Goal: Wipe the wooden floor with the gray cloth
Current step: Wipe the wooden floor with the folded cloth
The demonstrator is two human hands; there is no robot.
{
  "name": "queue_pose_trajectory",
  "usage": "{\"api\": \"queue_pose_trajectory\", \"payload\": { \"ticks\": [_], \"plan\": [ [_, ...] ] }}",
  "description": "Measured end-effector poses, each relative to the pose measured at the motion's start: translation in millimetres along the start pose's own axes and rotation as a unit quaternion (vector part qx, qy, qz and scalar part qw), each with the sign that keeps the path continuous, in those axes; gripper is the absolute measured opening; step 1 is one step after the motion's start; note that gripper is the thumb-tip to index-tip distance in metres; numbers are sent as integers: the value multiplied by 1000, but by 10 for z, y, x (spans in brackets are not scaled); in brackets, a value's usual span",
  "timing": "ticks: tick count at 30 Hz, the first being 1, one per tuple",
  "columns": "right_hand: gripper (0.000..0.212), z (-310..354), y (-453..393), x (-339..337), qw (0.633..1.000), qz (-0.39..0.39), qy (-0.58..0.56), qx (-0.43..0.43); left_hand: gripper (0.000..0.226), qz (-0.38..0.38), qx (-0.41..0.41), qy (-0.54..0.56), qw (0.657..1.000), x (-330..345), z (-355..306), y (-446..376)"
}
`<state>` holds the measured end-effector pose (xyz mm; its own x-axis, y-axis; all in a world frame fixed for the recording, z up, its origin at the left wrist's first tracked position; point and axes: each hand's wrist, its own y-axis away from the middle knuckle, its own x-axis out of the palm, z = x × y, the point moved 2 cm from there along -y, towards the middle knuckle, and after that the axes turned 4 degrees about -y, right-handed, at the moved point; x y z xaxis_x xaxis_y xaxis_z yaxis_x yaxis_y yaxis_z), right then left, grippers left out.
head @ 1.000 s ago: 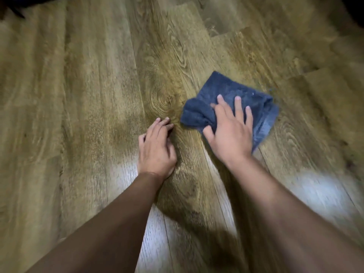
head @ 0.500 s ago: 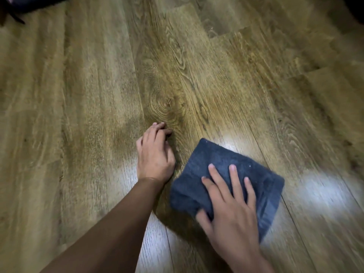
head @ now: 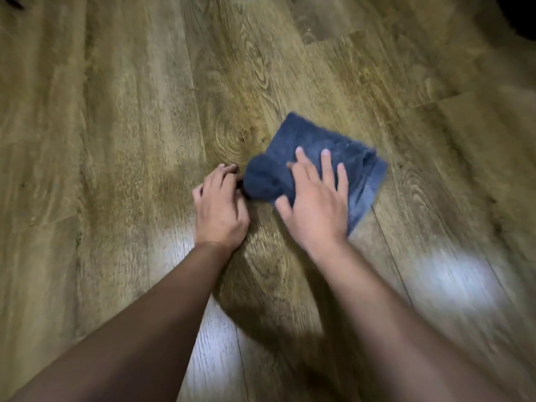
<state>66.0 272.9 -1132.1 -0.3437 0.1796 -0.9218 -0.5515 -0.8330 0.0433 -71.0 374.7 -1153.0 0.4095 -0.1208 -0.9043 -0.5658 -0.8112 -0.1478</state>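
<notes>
Underneath everything, the wooden floor point(head: 121, 140) fills the whole view, its brown grained planks running from about 6 o'clock toward 12 o'clock, with a round knot in the grain just past centre toward 11 o'clock. Pale patches of reflected light lie on the boards at 6 o'clock between the two forearms and again out at 4 o'clock. A dark shape point(head: 522, 18) cuts into the corner at 1 o'clock; what it is cannot be told.

Next in size, the gray cloth point(head: 316, 146) lies folded flat on the floor just right of centre, toward 2 o'clock, a blue-gray rough square with a paler hem along its 4 o'clock edge and a bunched, rounded fold at its 9 o'clock corner.

Smaller, the right hand point(head: 316, 210) lies palm down on top of the cloth with fingers straight and spread, pressing it to the boards; nothing is curled around it. The left hand point(head: 220, 207) rests on the bare floor just at 9 o'clock of the cloth, fingers bent loosely at the knuckles with the tips down on the wood, holding nothing. Its fingertips sit right beside the bunched fold, touching or nearly so; which one cannot be told.
</notes>
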Motion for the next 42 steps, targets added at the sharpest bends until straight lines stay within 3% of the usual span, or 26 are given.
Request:
{"api": "queue_pose_trajectory", "payload": {
  "ticks": [6,9,13,15,17,20,27,36,42],
  "plan": [
    [64,39,1475,90,1000,9,-17,-18,37,-8,-1,40,999,6,19,15],
    [61,22,1569,128,1000,19,-5,-21,36,-6,-3,35,999,6,48,2],
    [58,23,1509,104,999,43,-7,-18,32,35,-52,190,980,-201,156,-42],
    [58,14,1518,102,998,53,8,-19,29,-2,-95,143,985,-410,313,21],
    [57,17,1507,96,998,56,12,-14,34,-34,-167,-9,985,-629,609,199],
    [58,14,1523,131,998,52,29,-9,43,-23,-218,-140,965,-725,1008,504],
    [65,295,1229,219,996,43,68,-33,41,-40,-208,-152,965,-586,1202,564],
    [62,1466,-658,609,996,61,30,-52,37,-41,-215,-150,964,-567,1186,570],
    [61,1417,-352,568,993,49,32,-104,36,-59,-212,-130,967,-586,1163,569]
  ]
}}
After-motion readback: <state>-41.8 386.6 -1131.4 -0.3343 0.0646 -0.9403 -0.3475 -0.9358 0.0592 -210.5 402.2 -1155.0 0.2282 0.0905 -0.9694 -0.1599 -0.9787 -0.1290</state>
